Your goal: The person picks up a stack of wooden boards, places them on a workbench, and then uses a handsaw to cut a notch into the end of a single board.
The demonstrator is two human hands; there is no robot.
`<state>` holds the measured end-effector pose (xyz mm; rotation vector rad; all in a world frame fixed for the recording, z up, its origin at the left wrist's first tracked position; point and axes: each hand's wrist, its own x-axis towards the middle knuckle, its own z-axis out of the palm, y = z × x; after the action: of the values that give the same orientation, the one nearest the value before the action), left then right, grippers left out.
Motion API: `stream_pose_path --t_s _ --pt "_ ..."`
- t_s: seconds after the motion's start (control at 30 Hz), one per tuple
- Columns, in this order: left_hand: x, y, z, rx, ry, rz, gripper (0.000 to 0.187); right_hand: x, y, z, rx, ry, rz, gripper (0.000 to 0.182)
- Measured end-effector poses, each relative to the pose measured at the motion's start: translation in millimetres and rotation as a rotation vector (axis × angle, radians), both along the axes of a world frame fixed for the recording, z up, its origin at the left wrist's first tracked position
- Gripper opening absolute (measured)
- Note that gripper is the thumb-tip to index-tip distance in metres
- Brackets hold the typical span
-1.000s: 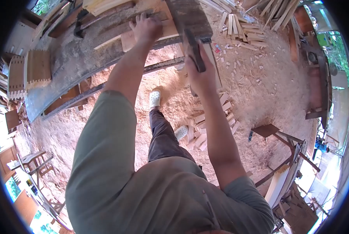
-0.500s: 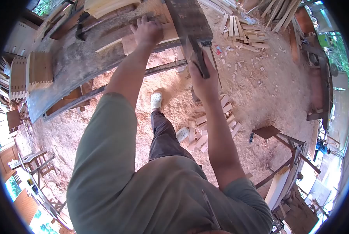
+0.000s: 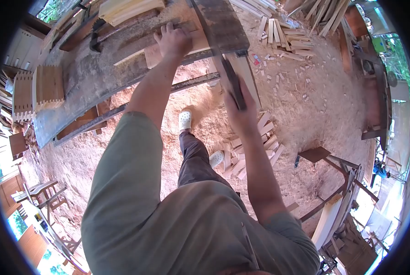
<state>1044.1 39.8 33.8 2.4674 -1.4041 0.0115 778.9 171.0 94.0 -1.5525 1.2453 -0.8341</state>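
Note:
My left hand (image 3: pixel 175 41) lies on a wooden board (image 3: pixel 153 56) on the workbench, fingers spread and pressing down. In my right hand (image 3: pixel 241 112) is what looks like a handsaw (image 3: pixel 234 85), gripped by its dark handle. Its long, thin blade points away from me along the right end of the board, slightly blurred by motion. Under the board is the dark, dusty workbench top (image 3: pixel 81 91), with a dark block-like surface (image 3: pixel 228 27) right of the blade.
Finger-jointed boards (image 3: pixel 48 87) stand at the bench's left end. A dark curved tool (image 3: pixel 95 41) and stacked planks (image 3: pixel 130 10) lie at the back. Offcuts (image 3: pixel 237 158) are piled by my feet on the sawdust-covered floor (image 3: pixel 315 114). More wood strips (image 3: pixel 283 36) lie at upper right.
My right hand has drawn back toward me with the saw, uncovering more of its blade. My left hand stays on the board.

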Motion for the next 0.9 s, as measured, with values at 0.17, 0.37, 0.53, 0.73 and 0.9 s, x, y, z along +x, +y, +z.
stream_pose_path --t_s 0.17,0.37,0.53,0.73,0.9 --pt "0 2 2 0.01 0.036 -0.001 0.055 0 8 3 0.0 -0.04 0.026 0.055" --pt "-2 0 0 0.05 0.007 0.001 0.055 -116 155 34 0.026 0.1 0.011 0.06" --pt "-2 4 1 -0.002 -0.018 -0.014 0.05 -35 40 8 0.131 0.01 0.008 0.057" --pt "4 5 -2 0.02 -0.012 -0.046 0.036 4 5 -8 -0.042 -0.07 0.014 0.053" --pt "-1 8 11 0.043 -0.034 -0.039 0.038 -107 125 -22 0.148 -0.131 -0.13 0.057"
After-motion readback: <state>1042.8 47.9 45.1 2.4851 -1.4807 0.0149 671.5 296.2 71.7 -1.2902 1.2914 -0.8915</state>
